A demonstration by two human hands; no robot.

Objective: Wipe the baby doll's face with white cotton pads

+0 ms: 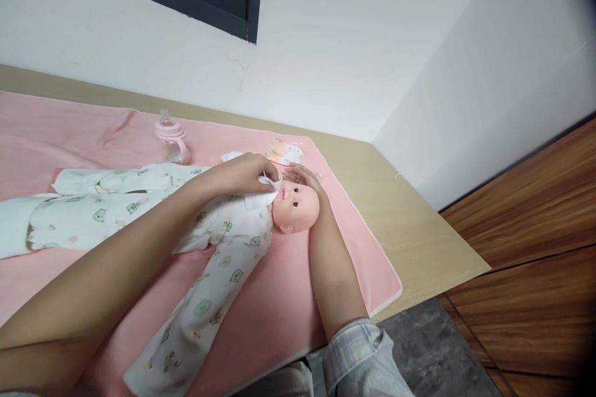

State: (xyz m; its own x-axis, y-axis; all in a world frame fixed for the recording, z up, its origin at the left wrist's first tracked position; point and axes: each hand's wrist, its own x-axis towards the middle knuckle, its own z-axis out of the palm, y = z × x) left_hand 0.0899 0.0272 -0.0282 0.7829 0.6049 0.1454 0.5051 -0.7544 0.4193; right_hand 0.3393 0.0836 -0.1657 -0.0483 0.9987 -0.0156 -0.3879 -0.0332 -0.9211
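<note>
A baby doll [300, 208] lies on its back on a pink blanket [274, 298], dressed in a white printed outfit [233, 254]. My left hand [254, 172] is at the doll's chin, its fingers pinched on a thin white cloth [261, 200]. The cloth lies over the doll's neck and reaches up near its mouth; whether it is a wipe or a bib I cannot make out. My right hand [303, 176] rests along the far side of the doll's head, fingers stretched out, the forearm passing around the crown.
A pink-topped baby bottle [172, 136] with a handle stands on the blanket behind the doll's legs. Beyond my hands lies a small soft packet [285, 152]. Wooden table [400, 217] borders the blanket, with a white wall [316, 43] behind and wood-grain panels [526, 248] at right.
</note>
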